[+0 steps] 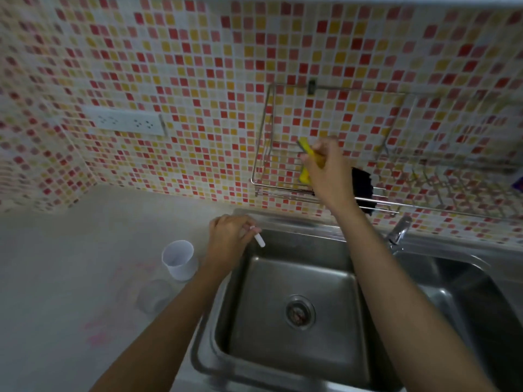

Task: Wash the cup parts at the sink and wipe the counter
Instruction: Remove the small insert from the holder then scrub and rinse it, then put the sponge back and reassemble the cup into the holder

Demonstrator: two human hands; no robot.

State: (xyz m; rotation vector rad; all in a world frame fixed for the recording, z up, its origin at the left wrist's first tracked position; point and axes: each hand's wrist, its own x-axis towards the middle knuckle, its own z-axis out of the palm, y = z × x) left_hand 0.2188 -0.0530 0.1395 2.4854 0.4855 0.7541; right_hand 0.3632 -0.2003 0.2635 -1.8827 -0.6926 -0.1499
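A white plastic cup (179,260) stands upright on the pale counter (56,278) just left of the steel sink (297,301). In front of it lies a clear lid (154,297). My left hand (230,236) hovers at the sink's back left corner, holding a short white straw (259,239) between its fingertips. My right hand (328,168) is raised to the wire wall rack (271,182) and grips a yellow sponge (307,159) with a dark scouring side.
A black cloth (363,188) hangs on the rack behind my right wrist. The tap (399,230) sits between the sink and a second basin (467,301) on the right. Pink smears (99,332) mark the counter. A socket strip (127,123) is on the tiled wall.
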